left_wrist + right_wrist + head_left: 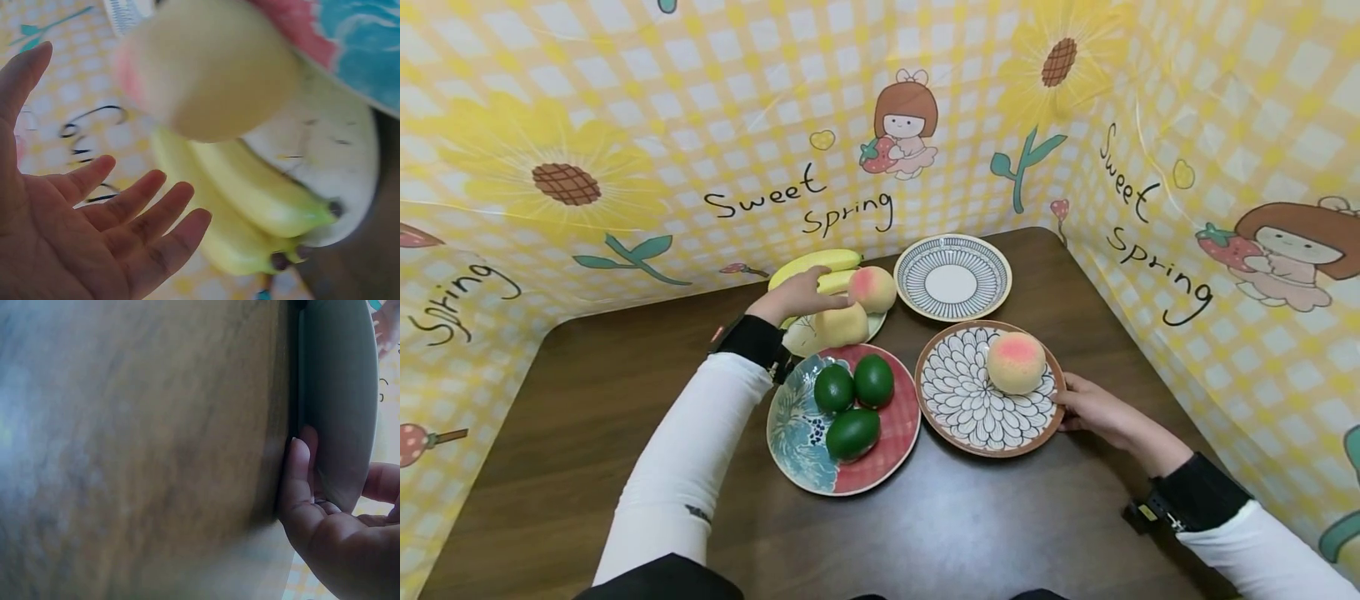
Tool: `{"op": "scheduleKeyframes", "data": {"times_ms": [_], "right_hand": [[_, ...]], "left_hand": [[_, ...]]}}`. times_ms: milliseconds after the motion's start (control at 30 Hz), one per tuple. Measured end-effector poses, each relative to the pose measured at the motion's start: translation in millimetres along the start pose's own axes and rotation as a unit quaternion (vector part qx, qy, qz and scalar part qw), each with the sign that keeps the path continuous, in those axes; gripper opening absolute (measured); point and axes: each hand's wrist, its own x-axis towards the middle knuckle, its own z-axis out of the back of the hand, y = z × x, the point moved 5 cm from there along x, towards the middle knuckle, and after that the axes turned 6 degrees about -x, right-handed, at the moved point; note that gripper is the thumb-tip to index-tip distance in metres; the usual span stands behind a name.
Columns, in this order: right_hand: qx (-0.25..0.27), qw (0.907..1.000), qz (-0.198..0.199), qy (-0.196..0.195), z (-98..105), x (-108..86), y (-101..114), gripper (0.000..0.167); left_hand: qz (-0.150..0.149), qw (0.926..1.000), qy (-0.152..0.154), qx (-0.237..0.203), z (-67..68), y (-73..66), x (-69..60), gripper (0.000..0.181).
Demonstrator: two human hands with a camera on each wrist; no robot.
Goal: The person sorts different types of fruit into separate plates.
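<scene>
My left hand point(797, 295) is over the back plate of fruit, its fingers spread and straight in the left wrist view. Near it are yellow bananas point(250, 187), a peach point(873, 289) with a pink top, and a paler peach point(841, 325). No contact with the fruit shows in the left wrist view. At the right, my right hand point(1093, 408) grips the rim of a brown-edged plate point(955, 417) with a petal pattern. Its thumb is on the upper side and its fingers are under the plate's underside point(340, 400). One peach point(1016, 363) sits on this plate.
A red and blue plate point(891, 458) holding three green avocados point(853, 434) stands in front of the fruit plate point(801, 337). Behind the petal plate is a striped plate point(953, 279). Patterned cloth point(760, 100) encloses the brown table point(602, 400) at the back and sides.
</scene>
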Motion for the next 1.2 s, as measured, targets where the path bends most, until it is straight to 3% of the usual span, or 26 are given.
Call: {"op": "scheduleKeyframes", "data": {"times_ms": [400, 700, 1200], "right_hand": [[-0.001, 1.0000, 0.001, -0.006, -9, 4.0, 1, 0.058], [0.000, 1.0000, 0.004, -0.008, -7, 3.2, 1, 0.055], [0.005, 0.9999, -0.007, -0.012, 0, 1.7, -2, 0.057]], "left_hand": [[0.051, 0.9962, 0.062, -0.035, -25.1, 28.5, 14.4, 0.086], [0.070, 0.9945, 0.067, -0.038, -30.0, 21.4, 16.4, 0.085], [0.057, 0.9943, 0.083, -0.035, -29.6, 19.5, 31.2, 0.074]]}}
